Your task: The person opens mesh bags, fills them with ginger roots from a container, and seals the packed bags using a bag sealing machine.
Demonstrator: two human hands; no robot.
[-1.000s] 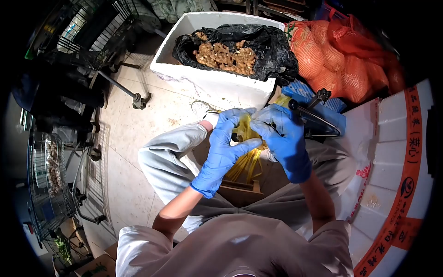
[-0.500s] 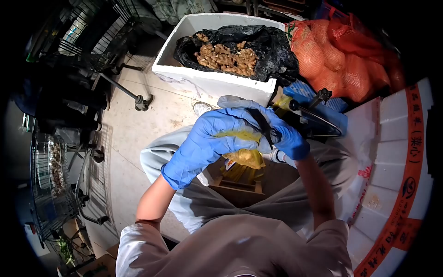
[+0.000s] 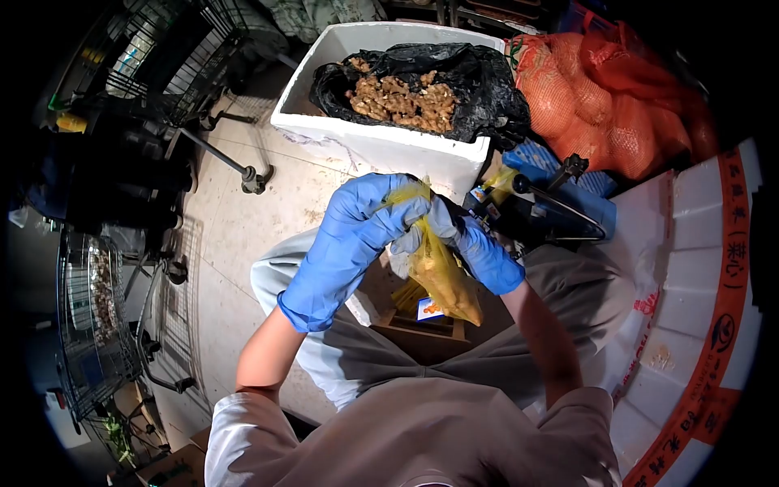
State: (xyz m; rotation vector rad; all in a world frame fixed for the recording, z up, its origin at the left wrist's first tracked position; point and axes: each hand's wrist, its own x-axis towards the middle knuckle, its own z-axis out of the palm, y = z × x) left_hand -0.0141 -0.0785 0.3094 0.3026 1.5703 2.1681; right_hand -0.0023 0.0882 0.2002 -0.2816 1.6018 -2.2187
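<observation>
A yellow mesh bag (image 3: 443,284) hangs tilted over my lap, its lower part bulging with pale lumps that I cannot make out clearly. My left hand (image 3: 357,223), in a blue glove, pinches the gathered neck of this bag from the left. From the right, my gloved right hand (image 3: 479,247) grips the same neck, just below the left fingertips. Greyish patches show on the glove fingers. Below the bag, between my legs, is a brown box (image 3: 422,339) with yellow mesh material and a blue-and-white label (image 3: 428,308) in it.
Ahead stands a white foam box (image 3: 381,146) with ginger (image 3: 402,101) in a black plastic bag (image 3: 487,97). Orange mesh sacks (image 3: 560,97) lie behind a blue device with a black lever (image 3: 568,207). White foam boxes (image 3: 690,268) stand right; wire carts (image 3: 89,316) stand left.
My hands have drawn in around the bag's neck, and the bag now hangs lower and in fuller view. The black strip between my hands no longer shows there.
</observation>
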